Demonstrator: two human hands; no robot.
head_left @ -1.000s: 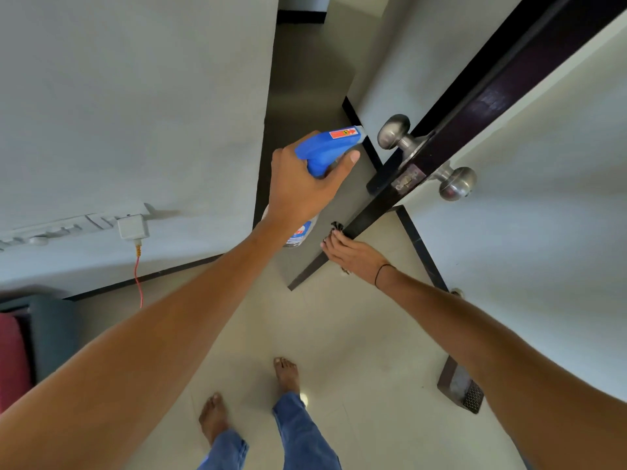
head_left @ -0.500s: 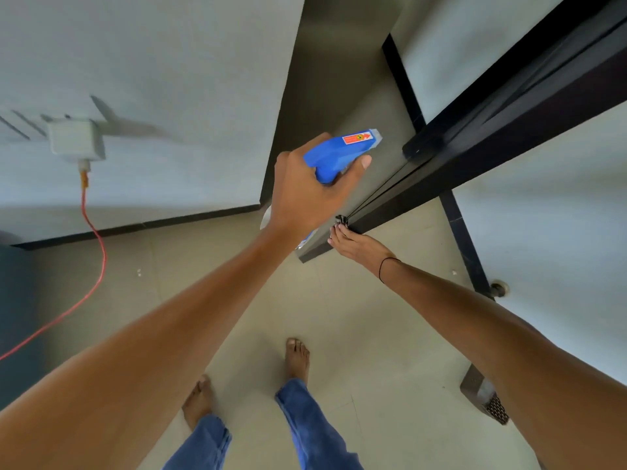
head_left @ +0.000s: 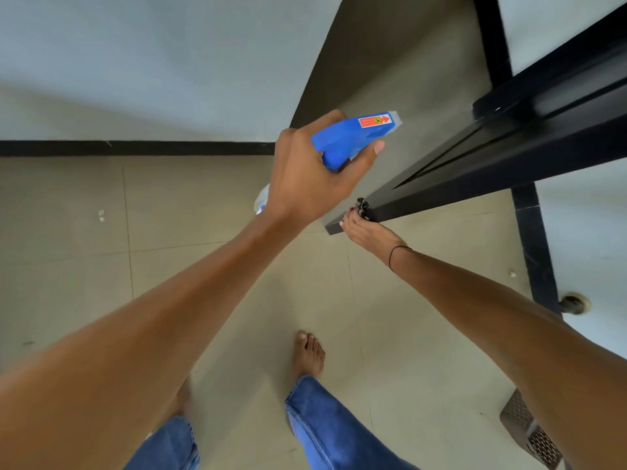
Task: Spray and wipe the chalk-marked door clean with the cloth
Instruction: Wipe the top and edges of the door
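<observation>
Left hand (head_left: 307,178) clamped round spray bottle (head_left: 351,135), nozzle aimed right toward door (head_left: 481,174); right hand (head_left: 364,227) nearer, pinching cloth (head_left: 361,202) against its bottom corner.

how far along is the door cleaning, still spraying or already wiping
Done: cannot be judged, since no chalk marks or wet patches show on the dark door, seen edge-on. In hand: the left hand grips the blue spray bottle, nozzle toward the door; the right hand holds a dark cloth at the door's lower edge. Left: any remaining spraying and wiping.
</observation>
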